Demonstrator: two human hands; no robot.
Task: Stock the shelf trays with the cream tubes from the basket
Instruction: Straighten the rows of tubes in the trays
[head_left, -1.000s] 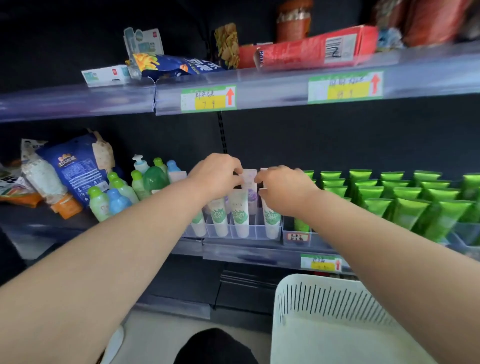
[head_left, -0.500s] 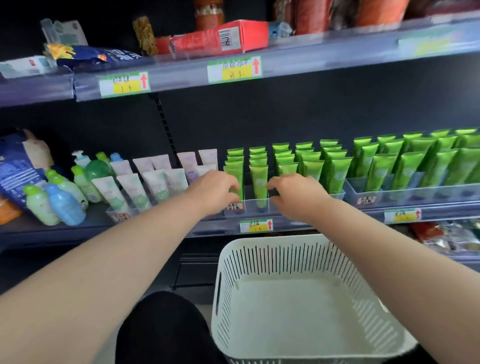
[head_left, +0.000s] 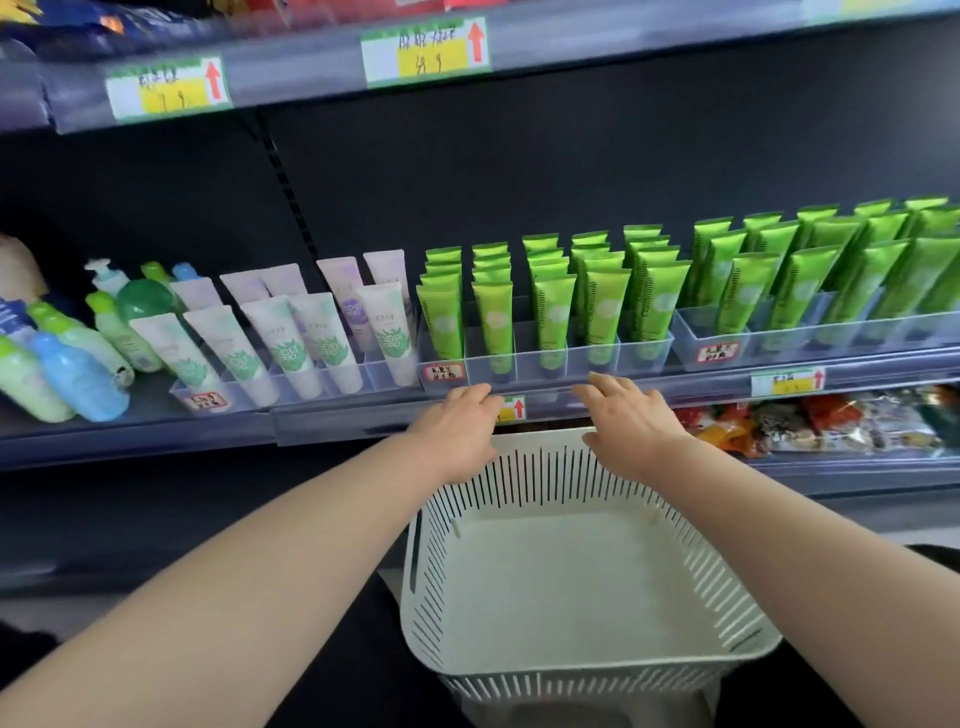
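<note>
Reference item: the white slotted basket (head_left: 571, 670), positioned low and centre in front of the shelf (head_left: 337, 423), with its white floor in full view. My left hand (head_left: 460, 426) is above the far-left corner of the basket rim, palm down, fingers relaxed and lightly bent, grasping nothing. My right hand (head_left: 628, 415) is above the far-right part of the same rim, palm down, fingers extended and slightly spread, also released. The fingertips of both hands reach the front rail of the shelf just beyond the basket; whether they touch the rail cannot be determined. A small price tag (head_left: 511, 408) sits on that rail between the two hands. Directly beyond the basket, a clear divided tray (head_left: 519, 366) stands on the shelf and holds the green cream tubes (head_left: 550, 312), cap down, in several rows from front to back. Beyond and to the right of the basket, a second clear tray (head_left: 691, 338) holds more green tubes (head_left: 800, 280) in the same arrangement. Beyond and to the left of the basket, a third tray (head_left: 234, 400) holds white tubes (head_left: 280, 338), which lean to the left. Further left of the basket, small green and blue bottles (head_left: 78, 379) lie and stand on the shelf. To the right of the basket, one level below the trays, lie packaged snacks (head_left: 810, 426).
</note>
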